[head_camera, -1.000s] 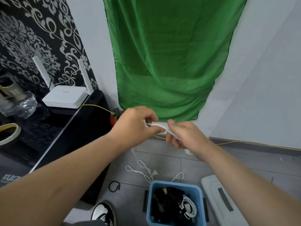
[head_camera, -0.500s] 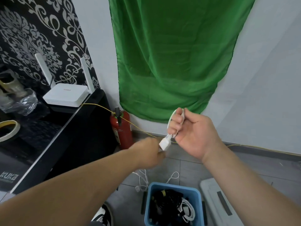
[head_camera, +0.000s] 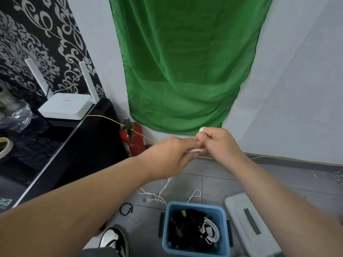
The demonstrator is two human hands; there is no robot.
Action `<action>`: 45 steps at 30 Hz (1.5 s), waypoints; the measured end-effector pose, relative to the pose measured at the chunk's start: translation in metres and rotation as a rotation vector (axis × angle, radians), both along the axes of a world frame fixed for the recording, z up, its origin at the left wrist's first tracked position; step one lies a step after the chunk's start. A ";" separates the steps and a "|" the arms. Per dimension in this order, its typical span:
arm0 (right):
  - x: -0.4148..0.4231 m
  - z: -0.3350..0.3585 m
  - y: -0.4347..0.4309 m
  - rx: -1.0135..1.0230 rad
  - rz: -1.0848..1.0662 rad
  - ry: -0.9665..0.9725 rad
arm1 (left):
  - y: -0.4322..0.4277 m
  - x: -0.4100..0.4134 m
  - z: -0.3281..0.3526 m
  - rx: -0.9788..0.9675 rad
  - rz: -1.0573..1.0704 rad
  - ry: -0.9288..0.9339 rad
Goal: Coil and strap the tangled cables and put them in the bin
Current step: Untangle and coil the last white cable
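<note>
Above the bin: left hand (head_camera: 172,154) and right hand (head_camera: 220,143) meet in mid-air, knuckles nearly touching, in front of the bottom edge of the green cloth (head_camera: 185,62).
Right hand: fingers curled tight round the white cable (head_camera: 197,150); a rounded white end pokes out at the top of the fist.
Left hand: blurred; its fingers seem to pinch the same white cable where it leaves the right fist.
Rest of the white cable: a thin strand shows below the left wrist and drops to the floor, where it lies in loose loops just behind the bin.
Bin (head_camera: 194,205): blue, on the grey tiled floor below the hands; it holds a heap of black cables (head_camera: 185,225) and a coiled white one at its right side.
Black loop (head_camera: 126,208): small, on the floor left of the bin, apart from it.
Grey lid (head_camera: 248,225): flat on the floor, just right of the bin.
Shoe (head_camera: 113,240): black and white, at the lower edge, left of the bin.
Fire extinguisher (head_camera: 132,140): red, upright against the wall, between the black cabinet (head_camera: 74,145) and the green cloth.
Yellow wire (head_camera: 104,117): runs from the router (head_camera: 65,106) past the extinguisher's top, then along the foot of the wall to the right.
Cabinet top: white router with two aerials up; a clear plastic bag (head_camera: 16,117) and a roll of tape (head_camera: 5,147) further left.
</note>
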State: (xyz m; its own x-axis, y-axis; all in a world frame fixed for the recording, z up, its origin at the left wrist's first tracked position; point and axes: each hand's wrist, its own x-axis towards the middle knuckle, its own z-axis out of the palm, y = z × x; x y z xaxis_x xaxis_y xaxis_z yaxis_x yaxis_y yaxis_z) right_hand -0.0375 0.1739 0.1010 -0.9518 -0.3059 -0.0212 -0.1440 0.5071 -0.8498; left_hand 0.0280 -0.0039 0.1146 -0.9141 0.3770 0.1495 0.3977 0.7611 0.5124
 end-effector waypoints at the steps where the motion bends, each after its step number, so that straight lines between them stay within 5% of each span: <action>1: 0.002 0.002 0.000 -0.013 0.040 -0.050 | -0.002 -0.002 0.006 0.052 0.027 0.066; 5: 0.011 0.015 -0.004 -0.183 0.112 -0.285 | -0.024 -0.014 0.011 0.196 0.200 0.156; 11: 0.026 0.032 -0.011 -0.724 0.378 -0.859 | -0.024 -0.016 -0.006 0.353 0.154 -0.085; 14: 0.022 0.032 -0.017 -0.977 0.260 -0.886 | -0.010 -0.019 -0.014 0.422 0.238 -0.212; 21: 0.001 0.033 -0.016 -1.359 -0.172 -0.669 | 0.008 -0.003 -0.045 0.139 0.125 -0.547; 24: -0.009 0.026 -0.008 -1.224 -0.253 -0.524 | 0.023 0.010 -0.049 -0.021 -0.010 -0.553; 29: -0.007 0.009 0.002 -0.356 -0.176 -0.049 | 0.014 0.001 -0.023 -0.176 -0.031 -0.132; 34: 0.011 0.019 -0.004 -0.047 0.147 -0.124 | -0.029 -0.017 0.003 0.053 0.121 0.267; 38: 0.017 0.023 -0.016 -0.070 0.192 -0.260 | -0.039 -0.021 0.005 0.158 0.121 0.341; 45: 0.019 0.034 -0.021 -0.568 0.339 -0.832 | -0.032 -0.026 -0.008 0.275 0.141 0.247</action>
State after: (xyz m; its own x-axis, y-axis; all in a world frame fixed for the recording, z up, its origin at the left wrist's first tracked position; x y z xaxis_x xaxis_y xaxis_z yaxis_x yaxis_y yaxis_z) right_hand -0.0185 0.1524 0.1348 -0.5669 -0.7218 -0.3970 0.5320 0.0472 -0.8454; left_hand 0.0023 -0.0357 0.1068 -0.8777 0.1655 0.4497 0.4362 0.6645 0.6068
